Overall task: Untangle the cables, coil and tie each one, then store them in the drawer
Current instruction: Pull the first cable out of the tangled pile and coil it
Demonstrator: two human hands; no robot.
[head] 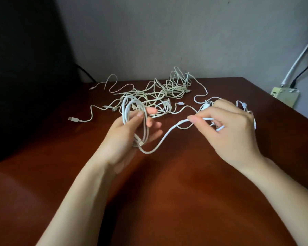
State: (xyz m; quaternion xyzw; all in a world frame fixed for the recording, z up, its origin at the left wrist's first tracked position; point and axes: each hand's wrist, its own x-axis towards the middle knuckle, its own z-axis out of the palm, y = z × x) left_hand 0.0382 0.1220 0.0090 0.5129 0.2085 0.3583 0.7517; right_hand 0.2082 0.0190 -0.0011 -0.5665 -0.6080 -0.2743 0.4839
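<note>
Nearest the lens, two bare forearms reach over the dark red table (167, 201). The left hand (124, 139) grips a coil (125, 112) of white cable, thumb pressed across the loops and fingers curled behind them. From the coil's lower end the free strand (168, 131) sags and then rises to the right hand (229, 132), which pinches it between thumb and forefinger, with more cable looped under that hand's curled fingers. Just beyond both hands lies the tangle (160, 93) of pale cables, not yet sorted, with one plug (72, 119) trailing out on the far side of the left hand. Past the right hand, off the table's edge, sits a power strip (284, 96). No drawer is in view. The cable looks light, limp and smooth, so loops will likely spring loose unless the thumb keeps them clamped. The best hold is probably on the strand close to the coil, feeding slack in short lengths. Pulling at the plug ends could strain them or tighten knots in the pile.
</note>
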